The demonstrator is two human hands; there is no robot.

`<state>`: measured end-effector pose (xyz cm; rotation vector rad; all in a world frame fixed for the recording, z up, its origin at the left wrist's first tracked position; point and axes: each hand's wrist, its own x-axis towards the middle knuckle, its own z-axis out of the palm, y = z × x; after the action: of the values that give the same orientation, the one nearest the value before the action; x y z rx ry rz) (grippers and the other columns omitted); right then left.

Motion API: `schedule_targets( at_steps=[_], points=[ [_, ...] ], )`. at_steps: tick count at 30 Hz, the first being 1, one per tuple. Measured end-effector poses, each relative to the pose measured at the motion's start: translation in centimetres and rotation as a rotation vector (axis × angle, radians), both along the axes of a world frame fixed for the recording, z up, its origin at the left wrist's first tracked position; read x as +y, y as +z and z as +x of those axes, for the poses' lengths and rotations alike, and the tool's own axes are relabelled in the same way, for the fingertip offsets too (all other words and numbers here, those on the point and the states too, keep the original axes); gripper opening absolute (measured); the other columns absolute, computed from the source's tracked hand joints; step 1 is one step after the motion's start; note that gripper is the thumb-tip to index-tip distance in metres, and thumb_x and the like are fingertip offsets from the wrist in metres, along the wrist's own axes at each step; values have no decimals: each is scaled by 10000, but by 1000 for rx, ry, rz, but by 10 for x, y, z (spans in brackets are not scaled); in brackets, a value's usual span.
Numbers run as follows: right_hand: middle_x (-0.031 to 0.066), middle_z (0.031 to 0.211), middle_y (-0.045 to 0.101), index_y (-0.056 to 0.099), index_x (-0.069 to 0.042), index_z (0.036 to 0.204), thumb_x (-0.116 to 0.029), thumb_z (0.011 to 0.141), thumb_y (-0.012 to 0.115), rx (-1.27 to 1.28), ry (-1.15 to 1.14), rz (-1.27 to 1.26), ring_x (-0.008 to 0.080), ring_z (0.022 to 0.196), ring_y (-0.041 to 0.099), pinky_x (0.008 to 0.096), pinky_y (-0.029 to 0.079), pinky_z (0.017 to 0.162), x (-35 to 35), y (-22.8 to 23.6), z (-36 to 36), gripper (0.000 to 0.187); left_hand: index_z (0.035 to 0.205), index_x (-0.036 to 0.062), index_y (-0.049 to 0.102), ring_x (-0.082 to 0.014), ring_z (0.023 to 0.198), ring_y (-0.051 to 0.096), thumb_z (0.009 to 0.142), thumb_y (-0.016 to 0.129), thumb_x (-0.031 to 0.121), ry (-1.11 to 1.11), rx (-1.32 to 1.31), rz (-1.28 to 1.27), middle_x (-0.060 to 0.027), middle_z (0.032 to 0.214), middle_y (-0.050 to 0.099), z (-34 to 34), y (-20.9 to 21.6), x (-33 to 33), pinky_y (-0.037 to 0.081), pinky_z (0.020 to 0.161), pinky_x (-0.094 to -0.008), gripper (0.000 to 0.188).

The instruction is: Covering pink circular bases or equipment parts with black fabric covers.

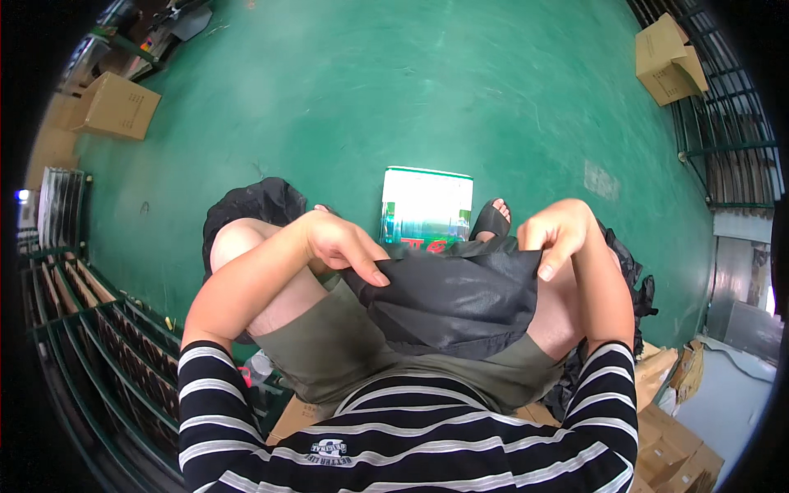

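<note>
A piece of black, slightly shiny cloth (456, 300) is stretched between my two hands above my lap. My left hand (341, 245) pinches its left upper corner between thumb and fingers. At the opposite corner, my right hand (560, 238) grips the cloth with its thumb on top and the other fingers curled under. The cloth sags in folds toward my olive shorts (329, 349). More black fabric (256, 205) is heaped by my left knee, and another dark bundle (633, 275) lies beyond my right arm.
Between my feet stands a white and green rectangular container (427, 204) on the green floor (370, 90). Cardboard boxes sit at the far left (119, 107) and far right (670, 62). Slatted racks (107, 337) line the left side. Cardboard pieces (670, 456) lie at the lower right.
</note>
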<state>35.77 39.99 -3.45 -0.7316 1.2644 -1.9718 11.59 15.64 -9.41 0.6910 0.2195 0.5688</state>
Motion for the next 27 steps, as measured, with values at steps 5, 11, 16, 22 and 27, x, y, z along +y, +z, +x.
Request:
schedule_targets(
  at_steps=[5, 11, 16, 22, 27],
  points=[
    [137, 882, 529, 643, 31, 751, -325, 957, 618, 275, -312, 522, 164, 707, 437, 376, 203, 1049, -30, -50, 79, 412, 828, -27, 563, -124, 797, 395, 1037, 447, 244, -306, 538, 280, -69, 794, 480, -13, -2, -36, 331, 823, -270, 361],
    [42, 1205, 551, 373, -20, 1292, 137, 908, 515, -697, -813, 287, 47, 1084, 559, 232, 490, 897, -75, -18, 80, 438, 990, 40, 607, -21, 757, 494, 1026, 505, 232, 171, 439, -313, 50, 881, 571, 1, -102, -141, 402, 627, -203, 220],
    [-37, 891, 629, 660, -87, 883, -181, 964, 612, -1016, -795, -11, 49, 900, 591, 252, 459, 793, -76, -117, 86, 133, 1030, 45, 609, -122, 970, 622, 988, 557, 206, 325, 212, -660, -27, 1044, 653, 14, -65, -62, 514, 846, -297, 174],
    [31, 833, 669, 661, -48, 908, -124, 938, 590, -980, -1189, 109, 137, 719, 629, 297, 522, 699, -9, -232, 42, 108, 1170, 51, 600, -117, 929, 668, 1004, 528, 229, 671, 472, -540, -48, 1097, 676, -40, -183, 18, 565, 800, -285, 254],
    [27, 956, 696, 705, -21, 1015, -168, 928, 628, -674, -1568, 604, 105, 881, 614, 256, 479, 797, 23, -287, 4, 187, 1180, 60, 604, -135, 970, 642, 1009, 520, 239, 1031, 473, -588, -15, 1096, 669, -39, -224, 63, 517, 898, -306, 261]
  ],
)
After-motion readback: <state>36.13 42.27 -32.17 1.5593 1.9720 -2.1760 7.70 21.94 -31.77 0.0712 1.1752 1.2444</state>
